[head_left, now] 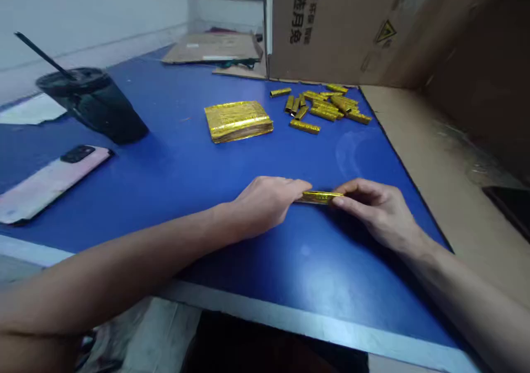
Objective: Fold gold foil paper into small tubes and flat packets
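Between my two hands is a narrow strip of gold foil paper (318,197), held just over the blue tabletop. My left hand (271,200) is closed on its left end, the fingers pressed together over it. My right hand (375,204) pinches the right end between thumb and forefinger. Beyond them lies a flat stack of gold foil sheets (238,120). To the right of that stack is a loose pile of small folded gold foil pieces (327,106), some lying apart from the others.
A dark tumbler with a straw (103,105) and a phone in a pale case (52,184) are on the left. A large cardboard box (343,36) stands at the back right. Flat cardboard (215,48) lies at the back. The blue table (165,196) has a pale front edge.
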A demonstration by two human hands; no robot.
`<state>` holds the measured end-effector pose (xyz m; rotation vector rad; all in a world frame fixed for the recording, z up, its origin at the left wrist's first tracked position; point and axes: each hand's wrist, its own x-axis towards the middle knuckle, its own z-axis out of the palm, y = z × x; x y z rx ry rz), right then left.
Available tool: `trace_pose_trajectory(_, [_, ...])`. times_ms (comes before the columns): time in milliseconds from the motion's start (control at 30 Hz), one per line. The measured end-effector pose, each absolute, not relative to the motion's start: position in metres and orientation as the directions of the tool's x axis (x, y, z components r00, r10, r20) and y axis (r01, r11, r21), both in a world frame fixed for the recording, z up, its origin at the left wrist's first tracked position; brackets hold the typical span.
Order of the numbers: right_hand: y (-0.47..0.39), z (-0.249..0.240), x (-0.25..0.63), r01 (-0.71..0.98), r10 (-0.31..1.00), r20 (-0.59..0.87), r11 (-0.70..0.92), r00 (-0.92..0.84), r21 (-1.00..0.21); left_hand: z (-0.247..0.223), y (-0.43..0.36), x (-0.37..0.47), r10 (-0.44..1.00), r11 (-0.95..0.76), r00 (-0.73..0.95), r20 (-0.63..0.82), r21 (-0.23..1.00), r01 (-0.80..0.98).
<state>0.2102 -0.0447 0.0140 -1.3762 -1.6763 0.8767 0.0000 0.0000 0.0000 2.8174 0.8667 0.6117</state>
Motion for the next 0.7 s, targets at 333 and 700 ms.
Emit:
trace_pose_trajectory(333, [-0.053, 0.018, 0.212, 0.486, 0.965, 0.213, 0.262, -0.155, -0.834, 0.014, -0.007, 0.004, 0.689, -0.679, 0.682, 0.245, 0.544, 0.492])
trace_pose_trajectory(700, [-0.057, 0.019, 0.202, 0.45, 0.955, 0.032, 0.169, -0.296, -0.877, 0.021, -0.016, 0.01, 0.569, -0.655, 0.82, 0.062, 0.637, 0.406])
